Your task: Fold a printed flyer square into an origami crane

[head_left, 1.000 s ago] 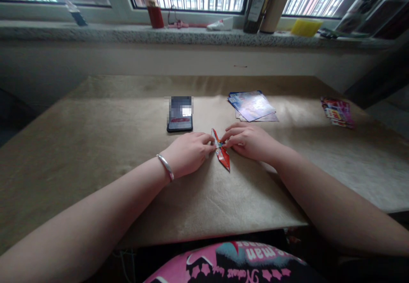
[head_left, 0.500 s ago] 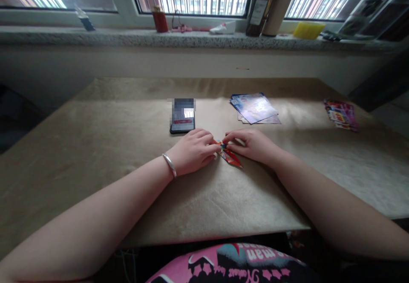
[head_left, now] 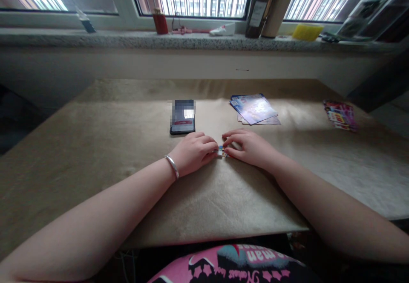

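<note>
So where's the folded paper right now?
In the head view, the folded paper is near the middle, between the left hand and right hand, below and right of the phone.

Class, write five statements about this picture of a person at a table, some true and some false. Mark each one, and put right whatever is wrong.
1. The left hand and the right hand are both at the small paper piece. True.
2. The silver bangle is on the right arm. False: it is on the left arm.
3. As the camera sees it, the phone lies to the left of the square sheets. True.
4. The yellow block is on the table. False: it is on the windowsill.
5. The pink printed papers lie farther right than the square sheets. True.
</note>
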`<state>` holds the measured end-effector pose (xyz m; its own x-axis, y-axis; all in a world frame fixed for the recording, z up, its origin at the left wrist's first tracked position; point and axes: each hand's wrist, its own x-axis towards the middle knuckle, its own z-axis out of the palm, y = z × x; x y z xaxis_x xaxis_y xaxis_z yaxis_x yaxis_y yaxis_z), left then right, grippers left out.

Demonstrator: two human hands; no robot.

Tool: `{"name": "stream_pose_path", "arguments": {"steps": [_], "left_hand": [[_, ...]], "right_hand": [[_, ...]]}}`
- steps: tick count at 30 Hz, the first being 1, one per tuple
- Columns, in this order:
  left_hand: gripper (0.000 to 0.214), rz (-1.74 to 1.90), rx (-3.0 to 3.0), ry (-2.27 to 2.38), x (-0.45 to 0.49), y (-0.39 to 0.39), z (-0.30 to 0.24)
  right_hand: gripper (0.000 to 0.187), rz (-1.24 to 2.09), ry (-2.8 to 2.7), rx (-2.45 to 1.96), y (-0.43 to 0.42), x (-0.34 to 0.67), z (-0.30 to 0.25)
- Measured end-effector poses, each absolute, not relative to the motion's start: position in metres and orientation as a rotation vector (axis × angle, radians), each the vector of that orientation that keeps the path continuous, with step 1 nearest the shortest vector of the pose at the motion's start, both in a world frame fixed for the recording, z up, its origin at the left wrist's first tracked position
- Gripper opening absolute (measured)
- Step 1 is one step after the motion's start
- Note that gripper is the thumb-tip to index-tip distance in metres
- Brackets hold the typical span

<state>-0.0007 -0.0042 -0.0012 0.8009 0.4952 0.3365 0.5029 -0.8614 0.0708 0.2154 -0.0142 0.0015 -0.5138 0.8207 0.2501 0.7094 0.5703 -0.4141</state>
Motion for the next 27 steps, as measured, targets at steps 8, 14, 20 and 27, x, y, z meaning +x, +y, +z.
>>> {"name": "stream_pose_path", "arguments": {"steps": [8,14,20,27], "left_hand": [[0.018,-0.527,-3.022,-0.883,0.0003,-0.002,-0.0012],[0.017,-0.574,-3.065,-1.001,0.0008,-0.0026,-0.0031],[0.02,-0.688,-3.11,-1.056,0.0014,-0.0047,-0.0048],[0.018,-0.785,-3.158,-0.94,0.0002,-0.0051,-0.0059]], "right_hand": [[0.007,0.374,-2.412,-1.162,-0.013,0.215,-0.0041],[0.014,0.368,-2.408,-1.154,-0.014,0.212,-0.0021],[0.01,0.387,-2.416,-1.177,-0.0166,0.2095,0.0015],[0.013,0.423,-2.415,-1.178,-0.0168,0.211,0.0007]]}}
